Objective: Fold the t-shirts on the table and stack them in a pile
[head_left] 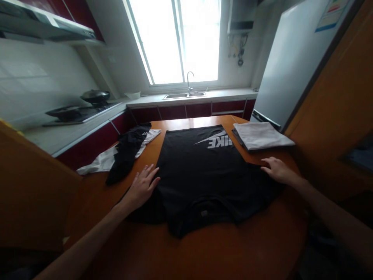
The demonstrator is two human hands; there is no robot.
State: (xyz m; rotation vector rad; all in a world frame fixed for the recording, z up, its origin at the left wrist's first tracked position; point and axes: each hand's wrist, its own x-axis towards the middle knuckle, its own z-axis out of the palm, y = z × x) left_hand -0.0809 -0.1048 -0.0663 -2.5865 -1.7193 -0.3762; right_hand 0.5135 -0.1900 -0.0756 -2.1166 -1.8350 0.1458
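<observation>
- A rumpled heap of black and white clothes (124,153) lay at the left of the desk (253,252), apparently left to do.
- The left hand (143,185) had its grip wide, fingers spread at the black T-shirt's (201,167) edge.
- The shirt lay mid-desk, collar nearest the person, spread flat but not yet folded.
- Beyond its right sleeve, a folded stack (264,136) looked finished.
- The right hand (276,170) lay at that sleeve, grip loose, fingers slightly bent.
</observation>
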